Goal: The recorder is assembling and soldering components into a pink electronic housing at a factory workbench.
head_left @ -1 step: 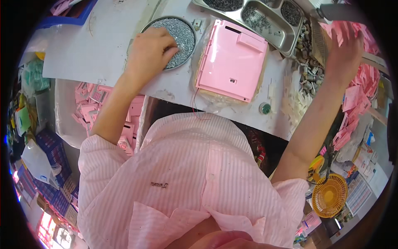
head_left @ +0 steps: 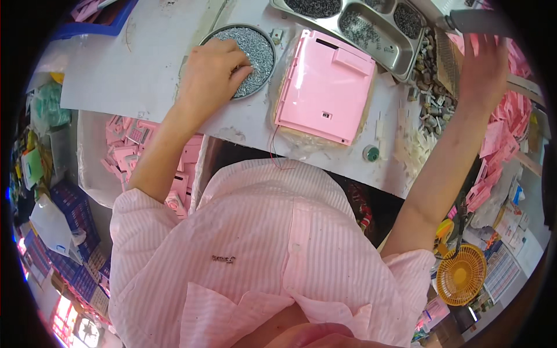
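Okay, left hand (head_left: 214, 69) is over the round dish (head_left: 274, 55), fingers curled, fingertips down in the small silver screws (head_left: 259, 55); left grip half curled, can't tell if it has a screw pinched. Dish sits on the white table (head_left: 246, 124), left of the pink plastic casing (head_left: 328, 84). Small metal piece (head_left: 277, 36) just beside the dish.

Right hand (head_left: 484, 69) is out at far right, fingers extended, by the pile of pink plastic parts (head_left: 513, 110), tips up against or behind a grey bar-shaped tool (head_left: 478, 21). Right grip: can't tell if it holds or touches anything, fingertips unclear.

Casing lies flat between the hands, slightly tilted in view, untouched, slot near its top edge, small switch-like cutout low down. Under it a pad in clear plastic (head_left: 284, 138); thin red wire (head_left: 272, 145) hangs from its lower left corner over the table edge.

Steel compartment tray (head_left: 401, 57) above right of casing, dark screws (head_left: 313, 6) in one section. Right of the tray, heap of small metal motor-like parts (head_left: 432, 95); white plastic pieces (head_left: 418, 145) nearer the person. Green-topped round spool (head_left: 371, 153) near the table's front edge. Lower left, clear-lined bin (head_left: 96, 156) with more pink parts (head_left: 125, 156).
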### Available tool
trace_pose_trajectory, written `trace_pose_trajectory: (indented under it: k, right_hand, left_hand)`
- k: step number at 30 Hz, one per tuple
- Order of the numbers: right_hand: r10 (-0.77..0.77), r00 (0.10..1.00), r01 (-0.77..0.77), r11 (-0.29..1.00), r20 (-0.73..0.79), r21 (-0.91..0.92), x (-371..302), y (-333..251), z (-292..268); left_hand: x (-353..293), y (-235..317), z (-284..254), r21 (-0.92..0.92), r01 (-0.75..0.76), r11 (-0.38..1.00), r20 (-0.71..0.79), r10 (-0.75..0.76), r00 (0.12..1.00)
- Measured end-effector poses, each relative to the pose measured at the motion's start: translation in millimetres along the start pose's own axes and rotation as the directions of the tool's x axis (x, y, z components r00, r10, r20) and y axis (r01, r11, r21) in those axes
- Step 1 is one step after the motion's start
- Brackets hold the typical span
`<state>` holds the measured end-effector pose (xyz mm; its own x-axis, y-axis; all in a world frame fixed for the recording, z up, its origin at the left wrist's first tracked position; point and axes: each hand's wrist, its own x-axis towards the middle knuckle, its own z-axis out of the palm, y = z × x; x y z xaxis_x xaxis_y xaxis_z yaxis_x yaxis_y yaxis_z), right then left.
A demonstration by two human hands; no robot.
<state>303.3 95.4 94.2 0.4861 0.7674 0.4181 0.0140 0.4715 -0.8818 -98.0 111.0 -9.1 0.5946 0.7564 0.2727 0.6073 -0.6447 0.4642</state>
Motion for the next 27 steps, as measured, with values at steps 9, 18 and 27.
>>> trace_pose_trajectory:
  k: [9, 18, 27]
  right_hand:
    - [0.210, 0.909, -0.237, 0.971, 0.359, 0.032, -28, -5, 48]
    - [0.035, 0.837, -0.236, 0.924, 0.547, 0.302, -127, -43, 82]
    - [-0.096, 0.753, -0.223, 0.894, 0.651, 0.389, -139, -57, 76]
  left_hand:
    - [6, -13, 8, 0.144, 0.069, 0.987, -0.080, -0.058, 0.995]
    - [-6, 77, 3, -0.389, -0.219, 0.895, -0.167, 0.165, 0.972]
    - [-12, 94, 22, -0.336, -0.409, 0.849, -0.258, 0.334, 0.906]
